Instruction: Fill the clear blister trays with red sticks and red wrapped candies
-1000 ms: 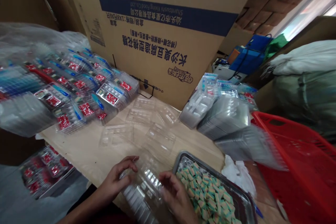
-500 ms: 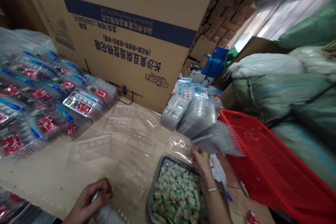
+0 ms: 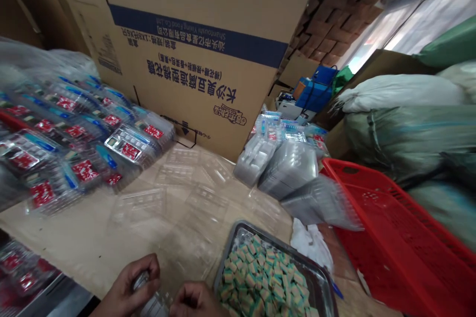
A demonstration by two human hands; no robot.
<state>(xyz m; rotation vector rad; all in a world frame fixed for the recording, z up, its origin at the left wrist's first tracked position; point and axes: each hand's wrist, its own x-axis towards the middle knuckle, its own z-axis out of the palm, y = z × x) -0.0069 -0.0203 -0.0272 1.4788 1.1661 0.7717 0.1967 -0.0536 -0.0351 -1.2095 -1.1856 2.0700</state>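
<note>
At the bottom of the view, my left hand (image 3: 136, 285) is closed around a stack of clear plastic trays (image 3: 153, 304), cut off by the lower edge. My right hand (image 3: 197, 299) is beside the stack, fingers pinched together; whatever they hold is hidden. To its right stands a dark metal tray (image 3: 324, 282) with many small green-and-tan cubes (image 3: 260, 277). Several separate clear plastic trays (image 3: 203, 203) lie flat on the tabletop (image 3: 85, 237) in front of my hands, their edges hard to make out.
Filled clear packs (image 3: 85, 168) with red sachets are piled at left. A big cardboard box (image 3: 186, 69) stands behind. Stacked clear trays (image 3: 290, 168), a white cloth (image 3: 312, 245) and a red plastic basket (image 3: 394, 228) are at right, with large sacks (image 3: 427, 133) beyond.
My right hand has moved from the clear tray beyond the cubes back toward my left hand. My left hand keeps its hold on the stack. The view has shifted slightly left.
</note>
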